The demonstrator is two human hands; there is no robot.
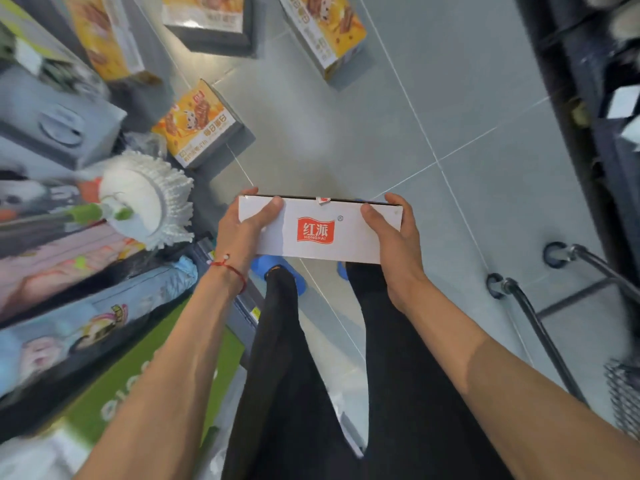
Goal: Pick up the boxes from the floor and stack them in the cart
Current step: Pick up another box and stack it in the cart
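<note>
Looking straight down: grey tiled floor (pixel 467 98) fills the middle of the view. Left side, a shelf (pixel 86 306) packed with packaged goods, blurred, labels unreadable. Right side, a cart (pixel 540 327) with a dark tube frame and two small wheels on the floor; the wire mesh at the lower right edge is probably its basket, too blurred to be sure. Person's legs in black trousers (pixel 284 375) run up the centre.

Four orange boxes on the floor:
- nearest orange box (pixel 197 124), just beside the left shelf, tilted
- far right orange box (pixel 325 29), well apart from the others
- top centre orange box (pixel 204 12), cut by the frame edge
- top left orange box (pixel 104 36), against the shelf

White box (pixel 322 233) with a red logo is off the floor, held level in front of the person above the feet, not in the cart. White mop head (pixel 145 199) sticks out from the left shelf, near the left end of the white box but not touching.

Left hand (pixel 239 233) grips the box's left end, thumb on the top face, fingers wrapped round the far edge. Right hand (pixel 394 244) grips the right end the same way. Blue shoes (pixel 277 268) show below the box. Red string bracelet (pixel 232 270) on the left wrist.
</note>
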